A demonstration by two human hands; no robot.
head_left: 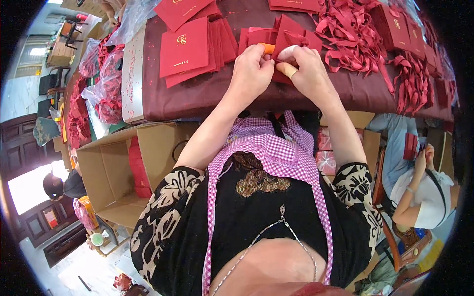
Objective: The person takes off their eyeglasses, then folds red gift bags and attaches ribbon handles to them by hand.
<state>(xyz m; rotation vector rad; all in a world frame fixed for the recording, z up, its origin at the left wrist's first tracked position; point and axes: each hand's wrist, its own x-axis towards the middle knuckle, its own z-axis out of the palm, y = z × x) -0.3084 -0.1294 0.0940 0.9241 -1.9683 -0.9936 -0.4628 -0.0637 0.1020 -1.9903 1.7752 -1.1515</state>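
At the table's near edge, my left hand (252,71) and my right hand (308,71) meet with bent fingers on a flat red card piece (286,39). A red ribbon lies across it near my fingertips, but the fingers hide where it runs. An orange cover wraps one left fingertip; a white and a yellowish cover show on the right fingers. More red pieces lie under and beside the held one. Left of my hands stand stacks of flat red pieces with gold print (185,49). To the right spreads a heap of loose red ribbons (348,37).
A dark red cloth (197,101) covers the table. Red pieces with ribbons (412,84) hang at its right edge. An open cardboard box (111,167) stands below on the left, with clear bags (108,74) above it. Another person (424,187) sits at the right, holding something red.
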